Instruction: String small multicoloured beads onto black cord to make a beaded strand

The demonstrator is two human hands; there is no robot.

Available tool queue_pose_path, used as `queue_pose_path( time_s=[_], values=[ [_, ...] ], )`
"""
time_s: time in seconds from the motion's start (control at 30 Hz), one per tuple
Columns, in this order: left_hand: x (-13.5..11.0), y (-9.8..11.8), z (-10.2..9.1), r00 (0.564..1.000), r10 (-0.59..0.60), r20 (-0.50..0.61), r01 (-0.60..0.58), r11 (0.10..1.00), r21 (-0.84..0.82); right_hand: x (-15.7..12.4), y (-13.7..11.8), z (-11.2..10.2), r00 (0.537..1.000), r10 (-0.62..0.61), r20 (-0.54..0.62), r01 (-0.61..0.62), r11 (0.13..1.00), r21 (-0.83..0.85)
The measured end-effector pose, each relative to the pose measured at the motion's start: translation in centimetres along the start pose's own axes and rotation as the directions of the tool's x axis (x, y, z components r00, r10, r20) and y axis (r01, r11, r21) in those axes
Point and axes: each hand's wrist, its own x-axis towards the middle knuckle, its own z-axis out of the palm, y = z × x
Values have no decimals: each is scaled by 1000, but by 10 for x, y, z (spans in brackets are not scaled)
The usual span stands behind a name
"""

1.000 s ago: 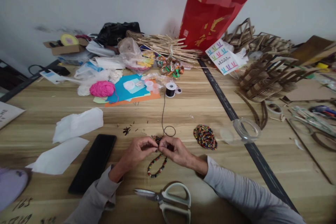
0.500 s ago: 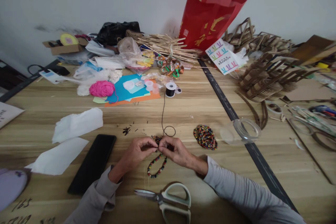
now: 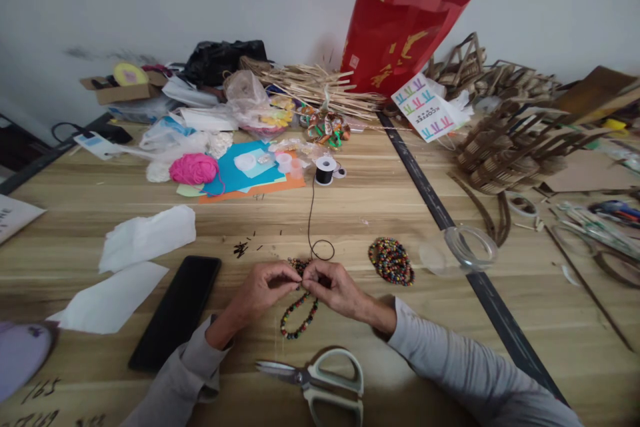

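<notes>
Fingertip to fingertip, my left hand (image 3: pixel 263 290) and my right hand (image 3: pixel 336 288) meet over the table, both closed in a pinch on thin black cord (image 3: pixel 309 213). The exact spot they grip is mostly covered by the fingers. From there the cord loops beyond my right hand and runs back to a white spool (image 3: pixel 325 171). Below my fingers hangs or lies a loop of multicoloured beads (image 3: pixel 299 331); more beads show just behind the fingertips. A coiled heap of bead strands (image 3: pixel 391 261) lies to the right.
Scissors with pale handles (image 3: pixel 334 380) lie close in front of me. Left are a black phone (image 3: pixel 176 312) and white paper pieces (image 3: pixel 149 237). Short black bits (image 3: pixel 241 249) lie beyond my left hand. Tape rolls (image 3: pixel 470 248) and woven baskets (image 3: pixel 510 153) are on the right.
</notes>
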Motion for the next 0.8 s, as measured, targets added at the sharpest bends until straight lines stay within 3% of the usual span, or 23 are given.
queue_pose_path(
  time_s=[0.8],
  values=[
    [-2,3,0,997,-77,-28,78,997,19,0,-1,-1,1000,-7,19,7,1000,-12]
  ],
)
